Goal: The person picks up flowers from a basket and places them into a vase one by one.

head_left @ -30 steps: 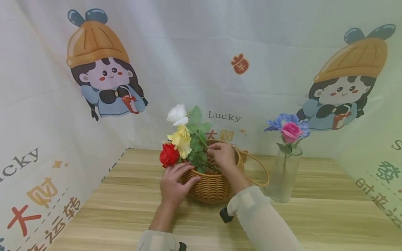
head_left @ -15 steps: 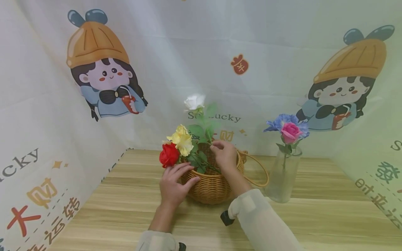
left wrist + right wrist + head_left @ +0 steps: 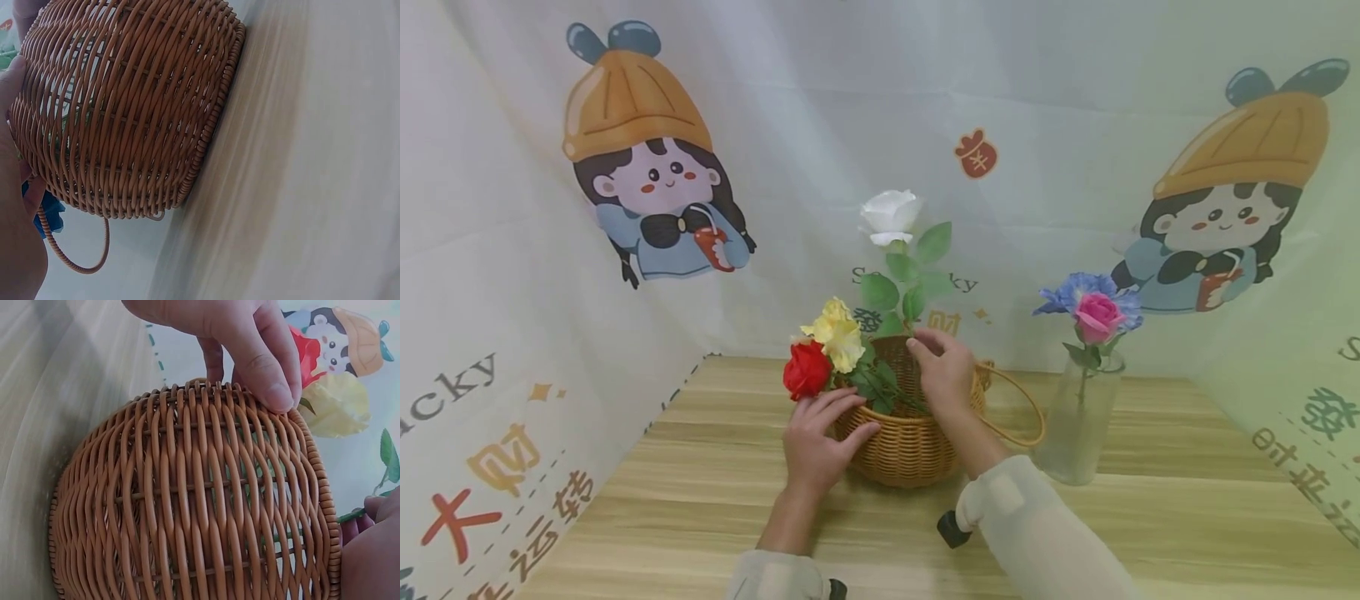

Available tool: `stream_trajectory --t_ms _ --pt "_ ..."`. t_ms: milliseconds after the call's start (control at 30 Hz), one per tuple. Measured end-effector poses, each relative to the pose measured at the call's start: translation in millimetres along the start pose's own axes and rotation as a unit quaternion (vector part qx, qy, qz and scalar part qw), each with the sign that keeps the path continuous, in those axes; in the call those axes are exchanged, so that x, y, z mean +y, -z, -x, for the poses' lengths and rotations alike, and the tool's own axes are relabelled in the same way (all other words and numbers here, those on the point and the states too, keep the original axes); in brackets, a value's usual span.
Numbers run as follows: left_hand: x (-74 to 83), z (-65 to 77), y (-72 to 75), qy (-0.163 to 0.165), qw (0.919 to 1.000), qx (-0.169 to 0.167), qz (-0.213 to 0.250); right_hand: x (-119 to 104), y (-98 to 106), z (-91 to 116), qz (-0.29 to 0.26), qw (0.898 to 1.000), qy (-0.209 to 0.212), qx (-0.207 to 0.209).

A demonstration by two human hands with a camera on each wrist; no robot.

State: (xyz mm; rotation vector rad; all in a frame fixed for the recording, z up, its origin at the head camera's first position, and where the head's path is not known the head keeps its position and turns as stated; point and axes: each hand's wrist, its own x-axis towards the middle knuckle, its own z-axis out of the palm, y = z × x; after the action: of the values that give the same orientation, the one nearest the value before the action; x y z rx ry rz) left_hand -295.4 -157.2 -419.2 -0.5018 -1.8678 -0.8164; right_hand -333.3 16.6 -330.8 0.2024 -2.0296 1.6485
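A white rose with green leaves stands nearly upright over the round wicker basket. My right hand pinches its stem between thumb and fingertips above the opening; the right wrist view shows the green stem at those fingers. At the basket's left side, my left hand holds the rim, thumb pressed on the weave. A red rose and a yellow flower lean out over the left rim, their stems inside the basket. Blue petals show beside the left hand in the left wrist view.
Right of the basket stands a clear glass vase with a pink rose and a blue flower. The basket's looped handle hangs toward it. A printed cloth backdrop encloses the wooden table.
The white rose has risen and swung right, from leaning left beside the yellow flower to nearly upright. My right hand has shifted slightly right with its stem; the left hand stays put.
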Motion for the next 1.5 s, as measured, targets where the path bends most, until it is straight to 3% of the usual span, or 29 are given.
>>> stream_trajectory --t_ms 367,633,767,1233,1500 --pt "-1.4 -1.1 -1.7 0.008 1.0000 -0.004 0.005 -11 20 -12 -0.040 0.998 0.027 0.036" --pt "-2.5 0.4 -1.6 0.005 1.0000 -0.003 0.006 -29 40 -20 -0.104 0.991 0.053 0.062" --pt "-1.8 -0.5 -0.5 0.008 0.9999 -0.008 0.006 -38 50 -21 -0.107 0.989 0.073 0.076" --pt "9.6 -12.4 5.7 0.092 0.9939 -0.060 0.004 -52 85 -14 -0.141 0.982 0.105 0.073" --pt "13.2 -16.2 7.7 0.111 0.9913 -0.071 -0.003 -58 110 -10 -0.148 0.978 0.118 0.085"
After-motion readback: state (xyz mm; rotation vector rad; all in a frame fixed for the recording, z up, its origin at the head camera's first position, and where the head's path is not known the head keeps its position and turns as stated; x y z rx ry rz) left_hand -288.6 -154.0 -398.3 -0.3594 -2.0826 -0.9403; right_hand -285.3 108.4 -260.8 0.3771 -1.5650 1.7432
